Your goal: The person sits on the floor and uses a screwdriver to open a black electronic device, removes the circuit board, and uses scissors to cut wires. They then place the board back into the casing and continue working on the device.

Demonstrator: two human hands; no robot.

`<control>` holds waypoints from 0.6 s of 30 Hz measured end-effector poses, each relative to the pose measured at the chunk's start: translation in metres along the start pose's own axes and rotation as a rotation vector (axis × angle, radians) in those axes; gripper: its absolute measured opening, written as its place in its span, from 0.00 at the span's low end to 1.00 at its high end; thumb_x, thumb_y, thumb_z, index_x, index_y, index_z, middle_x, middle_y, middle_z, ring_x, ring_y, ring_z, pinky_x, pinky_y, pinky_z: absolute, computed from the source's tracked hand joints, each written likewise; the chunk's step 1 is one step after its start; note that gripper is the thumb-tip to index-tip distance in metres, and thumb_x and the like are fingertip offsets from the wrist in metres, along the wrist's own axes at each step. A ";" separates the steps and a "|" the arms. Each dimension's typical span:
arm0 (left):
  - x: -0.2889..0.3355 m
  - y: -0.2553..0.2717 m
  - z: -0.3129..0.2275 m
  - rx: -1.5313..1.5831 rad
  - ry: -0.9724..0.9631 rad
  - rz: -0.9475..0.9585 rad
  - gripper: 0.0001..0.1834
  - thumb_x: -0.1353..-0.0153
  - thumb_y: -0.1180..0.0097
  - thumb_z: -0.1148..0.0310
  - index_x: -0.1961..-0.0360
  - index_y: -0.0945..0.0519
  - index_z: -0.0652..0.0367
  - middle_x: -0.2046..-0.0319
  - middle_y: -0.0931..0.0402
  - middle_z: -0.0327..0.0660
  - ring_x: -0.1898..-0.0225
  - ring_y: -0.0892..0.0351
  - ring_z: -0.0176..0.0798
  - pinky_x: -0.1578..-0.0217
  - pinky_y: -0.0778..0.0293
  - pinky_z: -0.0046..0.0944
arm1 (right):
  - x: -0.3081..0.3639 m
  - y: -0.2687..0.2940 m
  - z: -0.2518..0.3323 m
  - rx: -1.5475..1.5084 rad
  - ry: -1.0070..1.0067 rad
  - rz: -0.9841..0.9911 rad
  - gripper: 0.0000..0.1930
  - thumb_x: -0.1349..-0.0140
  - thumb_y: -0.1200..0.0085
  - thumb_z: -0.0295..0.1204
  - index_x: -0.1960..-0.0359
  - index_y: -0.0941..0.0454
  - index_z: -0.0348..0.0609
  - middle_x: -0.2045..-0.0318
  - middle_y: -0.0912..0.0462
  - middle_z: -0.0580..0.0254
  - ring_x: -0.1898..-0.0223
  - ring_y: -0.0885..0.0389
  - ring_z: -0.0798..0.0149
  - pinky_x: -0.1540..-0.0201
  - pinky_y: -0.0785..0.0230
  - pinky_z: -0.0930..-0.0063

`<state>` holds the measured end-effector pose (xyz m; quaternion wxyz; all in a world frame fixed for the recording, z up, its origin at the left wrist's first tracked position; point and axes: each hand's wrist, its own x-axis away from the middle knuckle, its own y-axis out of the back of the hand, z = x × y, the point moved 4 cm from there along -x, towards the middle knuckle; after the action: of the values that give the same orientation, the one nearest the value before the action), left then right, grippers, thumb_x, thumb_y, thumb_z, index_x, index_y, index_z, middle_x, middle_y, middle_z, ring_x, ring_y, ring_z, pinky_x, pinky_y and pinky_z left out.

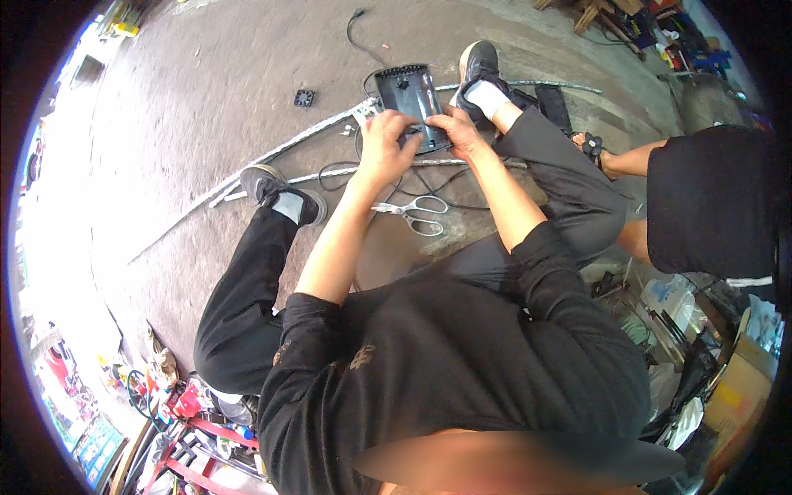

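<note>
A black, shallow, box-shaped casing [402,97] lies open-side up between my feet, with a shiny strip along its inside. My right hand [460,134] grips its right edge, thumb pressed over the rim. Over the casing's near left part is my left hand [384,147], slightly blurred, its thumb spread apart from its fingers; I see nothing held in it. A small pale part [367,108] sits beside the casing's left side, partly behind the left hand. Nearer to me, scissors [415,214] with grey handles lie with their handles apart.
A small black fan [304,98] lies left of the casing. A black power cable [353,37] runs away at the far side. Long silvery strips [272,154] cross the floor. At the right stands another person's sandalled foot [596,150]. Clutter fills the lower left and right.
</note>
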<state>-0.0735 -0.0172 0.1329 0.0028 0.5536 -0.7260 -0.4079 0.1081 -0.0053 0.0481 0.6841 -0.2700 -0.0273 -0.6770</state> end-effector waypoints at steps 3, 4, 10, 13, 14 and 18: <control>-0.005 0.012 0.013 0.035 0.080 -0.343 0.28 0.53 0.30 0.66 0.50 0.25 0.62 0.53 0.28 0.52 0.50 0.26 0.56 0.45 0.34 0.51 | 0.004 -0.005 0.010 0.018 0.020 0.008 0.21 0.45 0.40 0.27 0.49 0.22 0.32 0.60 0.15 0.56 0.63 0.16 0.63 0.55 0.23 0.69; -0.008 0.016 0.017 0.088 0.198 -0.404 0.33 0.51 0.29 0.65 0.44 0.28 0.65 0.49 0.29 0.54 0.48 0.26 0.57 0.42 0.35 0.50 | 0.005 -0.005 0.012 0.047 0.006 0.006 0.20 0.45 0.40 0.26 0.50 0.22 0.33 0.60 0.15 0.56 0.62 0.16 0.63 0.55 0.24 0.70; 0.004 -0.024 0.042 1.390 1.028 -0.042 0.26 0.36 0.37 0.64 0.43 0.29 0.68 0.53 0.20 0.51 0.56 0.16 0.45 0.55 0.18 0.45 | 0.017 -0.014 0.016 0.050 0.046 0.017 0.24 0.46 0.37 0.26 0.47 0.24 0.30 0.58 0.17 0.55 0.59 0.18 0.63 0.53 0.25 0.70; 0.020 -0.046 0.060 1.418 1.133 -0.125 0.21 0.35 0.40 0.63 0.48 0.26 0.68 0.58 0.17 0.48 0.60 0.14 0.47 0.54 0.17 0.49 | 0.026 -0.025 0.022 0.080 0.044 0.069 0.24 0.44 0.37 0.26 0.46 0.25 0.30 0.57 0.17 0.55 0.59 0.17 0.64 0.55 0.24 0.72; 0.021 -0.050 0.059 1.428 1.145 -0.117 0.21 0.35 0.40 0.63 0.49 0.25 0.68 0.58 0.17 0.49 0.60 0.14 0.47 0.55 0.17 0.49 | 0.026 -0.020 0.020 0.095 0.038 0.077 0.23 0.42 0.37 0.27 0.46 0.25 0.30 0.55 0.18 0.56 0.56 0.17 0.64 0.51 0.24 0.70; 0.020 -0.054 0.062 1.455 1.134 -0.062 0.18 0.34 0.42 0.63 0.50 0.23 0.66 0.58 0.16 0.49 0.60 0.14 0.47 0.55 0.17 0.49 | 0.016 -0.011 0.003 0.047 0.046 0.051 0.22 0.43 0.37 0.29 0.47 0.24 0.33 0.55 0.17 0.55 0.56 0.17 0.62 0.52 0.25 0.68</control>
<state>-0.0660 0.0006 0.0500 -0.0016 0.5551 -0.6785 0.4812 0.1005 -0.0182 0.0611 0.7079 -0.2387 -0.0208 -0.6644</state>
